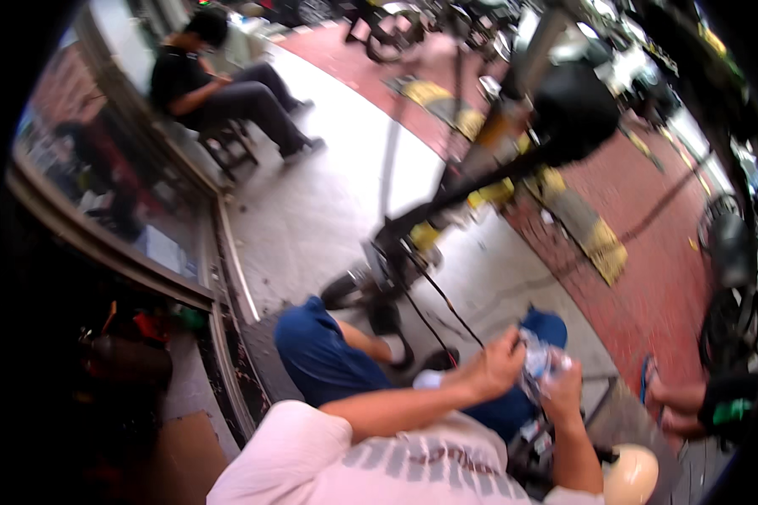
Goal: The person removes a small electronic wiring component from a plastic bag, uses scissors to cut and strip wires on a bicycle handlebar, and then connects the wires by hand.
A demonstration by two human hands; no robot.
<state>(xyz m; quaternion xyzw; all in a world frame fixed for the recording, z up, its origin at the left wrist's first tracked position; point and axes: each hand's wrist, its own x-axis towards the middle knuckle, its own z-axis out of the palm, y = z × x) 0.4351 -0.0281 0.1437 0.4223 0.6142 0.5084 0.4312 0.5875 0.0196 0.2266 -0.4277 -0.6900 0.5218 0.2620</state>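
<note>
Above my lap, a crinkled clear plastic packet (536, 360) is held between my two hands. My left hand (497, 370) pinches its left side, fingers closed. On the other side my right hand (563, 389) grips it, fingers bent around the plastic. Blur and shine hide what, if anything, the packet contains. My legs in blue shorts (320, 349) are bent below. Just in front of my feet stands a tilted vehicle with a dark frame (413, 220), two black cables hanging from its lower part; motion blur hides its exact kind.
A person in dark clothes (248, 93) sits on a stool (227, 147) by the glass door (101, 185). Yellow-and-black wheel stops (577, 223) lie on red paving, with parked motorbikes (728, 244) beyond. At right are another person's legs (678, 404). A cream rounded object (632, 475) is near my right elbow.
</note>
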